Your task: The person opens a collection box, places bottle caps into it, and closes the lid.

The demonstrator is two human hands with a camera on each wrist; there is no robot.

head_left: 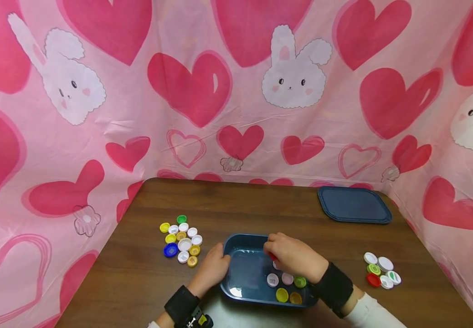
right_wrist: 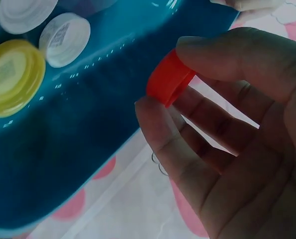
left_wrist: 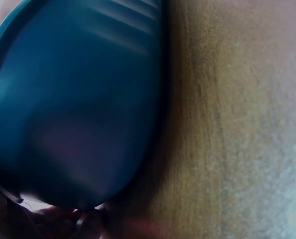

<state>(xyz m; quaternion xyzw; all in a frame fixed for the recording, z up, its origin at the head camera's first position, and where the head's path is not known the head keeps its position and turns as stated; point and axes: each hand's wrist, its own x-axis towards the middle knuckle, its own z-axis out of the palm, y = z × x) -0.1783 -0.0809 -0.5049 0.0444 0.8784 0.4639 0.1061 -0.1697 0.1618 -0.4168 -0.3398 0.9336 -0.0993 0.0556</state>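
Note:
A dark blue plastic tub (head_left: 244,241) sits at the front middle of the brown table (head_left: 236,200); several bottle caps (head_left: 285,284) lie in its near right corner. My right hand (head_left: 291,255) hovers over the tub and pinches a red cap (right_wrist: 168,78) between thumb and forefinger. My left hand (head_left: 213,269) rests against the tub's left wall, fingers on its rim. In the left wrist view the tub (left_wrist: 78,109) fills the frame beside the tabletop. White and yellow caps (right_wrist: 33,50) lie on the tub floor in the right wrist view.
A heap of mixed caps (head_left: 181,240) lies left of the tub, a smaller cluster (head_left: 381,269) at the right. The tub's blue lid (head_left: 353,205) lies flat at the back right. A pink heart-and-bunny sheet (head_left: 236,91) walls the table on three sides.

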